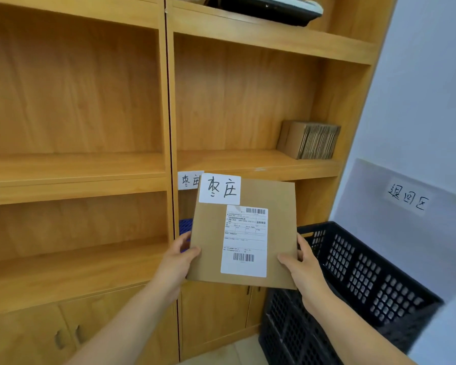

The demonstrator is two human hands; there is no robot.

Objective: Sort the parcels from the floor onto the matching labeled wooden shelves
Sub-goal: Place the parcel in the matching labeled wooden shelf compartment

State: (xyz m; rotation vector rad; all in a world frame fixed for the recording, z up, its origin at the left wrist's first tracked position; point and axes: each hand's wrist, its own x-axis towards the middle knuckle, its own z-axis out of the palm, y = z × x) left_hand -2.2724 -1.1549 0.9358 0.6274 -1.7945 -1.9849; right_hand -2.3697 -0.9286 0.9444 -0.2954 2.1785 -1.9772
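I hold a flat brown cardboard parcel (277, 206) upright in front of the wooden shelf unit (248, 164). It carries a white handwritten tag at its top left and a printed shipping label with barcodes. My left hand (179, 259) grips its lower left edge, and my right hand (300, 264) grips its lower right edge. A white handwritten shelf label (187, 180) on the shelf's front edge shows just behind the parcel's top left corner, with similar characters. The compartment below that label is mostly hidden by the parcel.
A stack of flattened cardboard boxes (311, 140) stands on the right shelf above. A black perforated plastic crate (366, 272) sits at the lower right under a wall sign (408, 198). A black tray (271, 6) lies on the top shelf. Something blue (185, 225) peeks out behind the parcel. Cabinet doors (63, 335) are below.
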